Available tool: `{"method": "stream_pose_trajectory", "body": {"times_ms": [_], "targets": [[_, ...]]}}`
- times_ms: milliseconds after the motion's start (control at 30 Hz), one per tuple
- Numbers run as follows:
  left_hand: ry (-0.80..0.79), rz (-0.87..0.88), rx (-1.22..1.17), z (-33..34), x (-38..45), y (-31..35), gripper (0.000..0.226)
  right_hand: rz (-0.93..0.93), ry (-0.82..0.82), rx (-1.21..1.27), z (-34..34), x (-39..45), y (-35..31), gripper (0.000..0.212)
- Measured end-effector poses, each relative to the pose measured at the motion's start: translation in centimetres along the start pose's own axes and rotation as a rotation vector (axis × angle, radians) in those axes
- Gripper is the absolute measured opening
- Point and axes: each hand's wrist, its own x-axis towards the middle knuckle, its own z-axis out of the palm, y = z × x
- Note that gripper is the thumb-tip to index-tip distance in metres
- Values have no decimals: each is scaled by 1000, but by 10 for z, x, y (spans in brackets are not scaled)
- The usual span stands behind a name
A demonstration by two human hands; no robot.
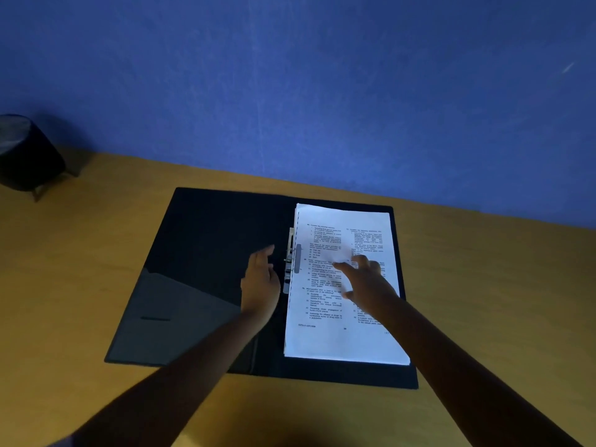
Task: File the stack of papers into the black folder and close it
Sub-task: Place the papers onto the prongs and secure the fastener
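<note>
The black folder (193, 253) lies open flat on the wooden table. A stack of white printed papers (338, 340) rests on its right half, with its left edge against the metal clip (290, 262) at the spine. My left hand (261, 282) hovers over the spine just left of the clip, fingers together and slightly curled, holding nothing. My right hand (367, 282) is spread over the middle of the top sheet, blurred, fingers apart; whether it touches the paper is unclear.
The yellow-brown table (96, 253) runs back to a blue wall (290, 91). A dark round object on short wooden legs (25, 156) stands at the far left. The folder's inner left flap has a pocket (161, 317).
</note>
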Motion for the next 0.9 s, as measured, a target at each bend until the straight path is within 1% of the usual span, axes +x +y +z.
{"method": "stream_pose_trajectory", "body": {"times_ms": [100, 233, 333, 433, 567, 633, 767, 833, 900], "targets": [[-65, -105, -67, -3, 36, 16, 54, -2, 2, 1, -1, 0, 0, 66], [-196, -245, -154, -4, 67, 32, 48, 2, -5, -3, -2, -1, -2, 66], [-243, -281, -230, -4, 71, 40, 44, 2, -8, -6, -2, 0, -2, 66], [-274, -281, -276, -3, 68, 44, 38, 6, -9, -4, -2, -1, -2, 67], [-297, -254, -371, -2, 55, 44, 37, 3, -5, -11, -1, -1, -2, 67], [-293, -221, -364, 0, 47, 39, 31, 2, -4, -10, -1, -1, -1, 67], [-311, -96, -197, -1, 37, 27, 19, -4, 8, -12, 0, -3, -1, 68], [-277, -7, -129, -1, 36, 25, 17, -8, 6, -20, -1, -2, 0, 67], [-211, 85, 13, 0, 36, 21, 19, -7, 2, -24, -1, -2, 0, 67]]}}
